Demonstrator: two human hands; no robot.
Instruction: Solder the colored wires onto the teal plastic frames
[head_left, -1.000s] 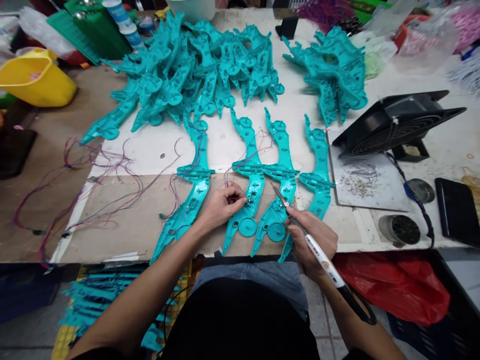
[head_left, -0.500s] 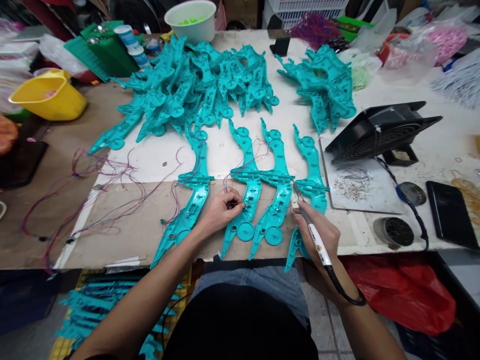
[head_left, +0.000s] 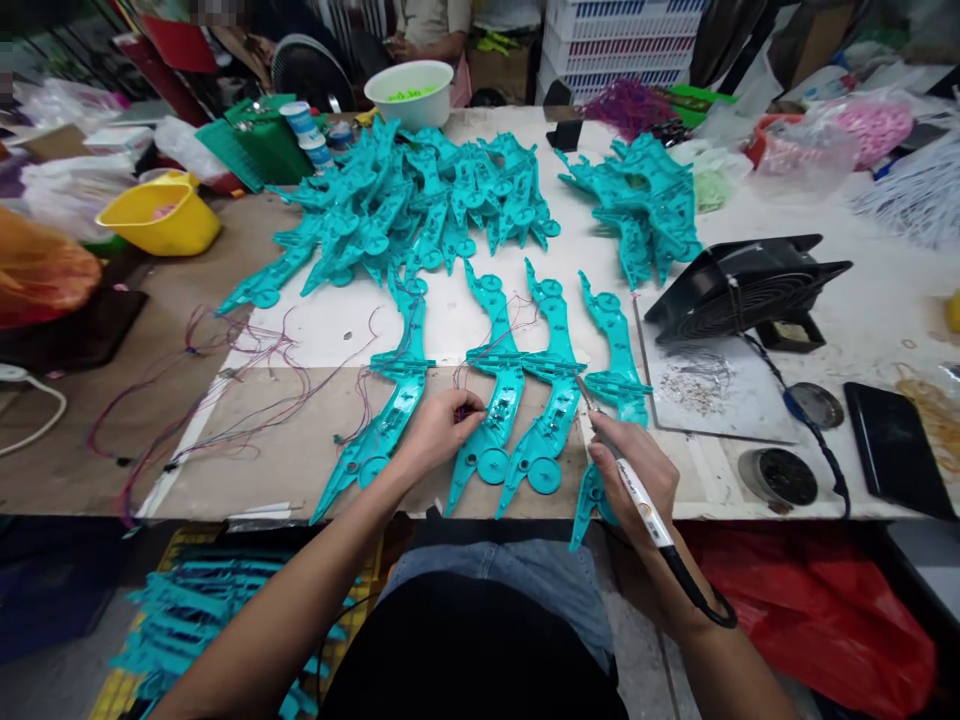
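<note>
1. Four turquoise plastic casings (head_left: 505, 400) lie in a loose row on the counter (head_left: 217, 475), roughly upright to the person, probably so that each one's inner fittings face up within reach.
2. The left hand (head_left: 437, 430) is at the second casing from the left, its thumb and forefinger brought together at the fine red and dark wires (head_left: 459, 375). The grip looks closed on them, low over the casing's lower half; whether the fingertips press on the plastic is too small to tell. Such a pinch seems meant to keep a wire end steady.
3. The right hand (head_left: 649, 462) has its grip clamped around the soldering iron (head_left: 636, 492), held like a pen, with fingers near the front of the handle and the cable trailing back over the wrist. That hold likely gives fine control of the tip, which points up and away near the third casing's right edge; contact there is unclear.
4. Loose wires (head_left: 289, 372) spread over the counter on the left, seemingly within the left hand's reach.
5. A black fan (head_left: 742, 290) leans over a flat plate (head_left: 757, 415) on the right, perhaps to move fumes. Behind the row, more casings are heaped in two piles.
</note>
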